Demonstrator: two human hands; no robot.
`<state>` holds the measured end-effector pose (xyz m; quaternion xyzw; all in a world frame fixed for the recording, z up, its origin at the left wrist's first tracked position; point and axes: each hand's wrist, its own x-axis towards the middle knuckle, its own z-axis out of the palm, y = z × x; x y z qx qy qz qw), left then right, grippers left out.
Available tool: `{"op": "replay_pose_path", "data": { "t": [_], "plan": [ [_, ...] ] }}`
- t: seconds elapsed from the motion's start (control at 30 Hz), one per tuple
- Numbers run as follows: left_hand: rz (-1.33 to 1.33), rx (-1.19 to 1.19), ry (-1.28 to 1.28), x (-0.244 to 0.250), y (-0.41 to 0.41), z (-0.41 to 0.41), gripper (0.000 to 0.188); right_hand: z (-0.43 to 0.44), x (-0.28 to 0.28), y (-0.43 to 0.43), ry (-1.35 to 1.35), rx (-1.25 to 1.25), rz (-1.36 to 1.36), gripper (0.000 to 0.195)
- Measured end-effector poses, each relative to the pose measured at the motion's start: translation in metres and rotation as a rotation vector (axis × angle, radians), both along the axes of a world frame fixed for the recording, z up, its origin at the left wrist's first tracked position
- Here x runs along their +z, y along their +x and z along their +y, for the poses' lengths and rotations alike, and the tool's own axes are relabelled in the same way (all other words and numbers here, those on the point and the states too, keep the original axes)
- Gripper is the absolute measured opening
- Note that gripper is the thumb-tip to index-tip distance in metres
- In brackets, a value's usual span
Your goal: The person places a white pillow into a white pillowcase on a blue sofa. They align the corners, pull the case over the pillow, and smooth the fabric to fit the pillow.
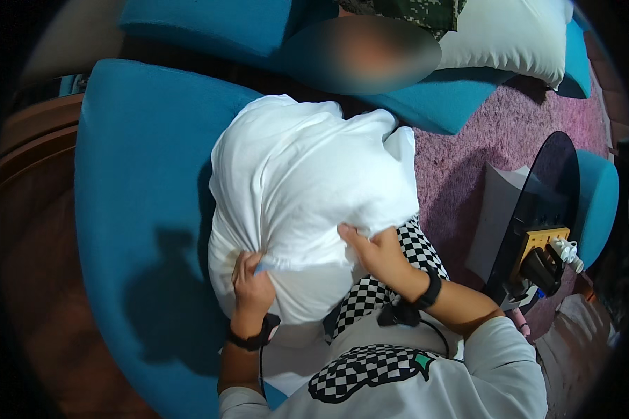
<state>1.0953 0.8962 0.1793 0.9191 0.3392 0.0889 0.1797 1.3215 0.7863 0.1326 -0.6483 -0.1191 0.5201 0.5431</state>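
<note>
A bulky white pillow point(314, 298) rests on my lap, partly covered by a white pillowcase point(314, 183) that lies bunched and creased over its far part. My left hand point(253, 287) grips the case's edge at the left, with the cloth gathered in folds at the fingers. On the right, my right hand point(380, 254) pinches the same edge between thumb and fingers. Between my hands the pillow's near end shows bare below the hem. The pillow's far end is hidden under the cloth.
I sit on a blue sofa point(136, 157). Across from me is a person in camouflage clothing point(419, 13), beside another white pillow point(503, 39). At right, a dark oval table point(540, 178) carries a power strip point(548, 238) with plugs. A pink rug point(461, 152) covers the floor.
</note>
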Motion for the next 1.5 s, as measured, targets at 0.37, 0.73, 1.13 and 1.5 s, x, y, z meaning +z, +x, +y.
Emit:
{"op": "replay_pose_path", "data": {
  "t": [0.37,0.73,1.13,1.5],
  "plan": [
    [-0.217,-0.024,-0.391,0.023,-0.01,-0.001,0.021,-0.039,0.105,0.034,-0.043,0.296,0.223,0.022],
    [0.048,0.105,-0.177,-0.12,0.068,0.109,0.016,0.003,-0.052,0.058,0.16,0.085,-0.729,0.048],
    [0.187,0.179,-0.312,-0.07,0.076,0.116,0.027,0.015,-0.091,0.04,0.165,-0.187,-0.685,0.02],
    [0.316,-0.19,0.161,-0.02,0.154,0.003,0.076,0.035,-0.086,0.028,0.238,-0.28,-0.611,0.019]
  ]
}}
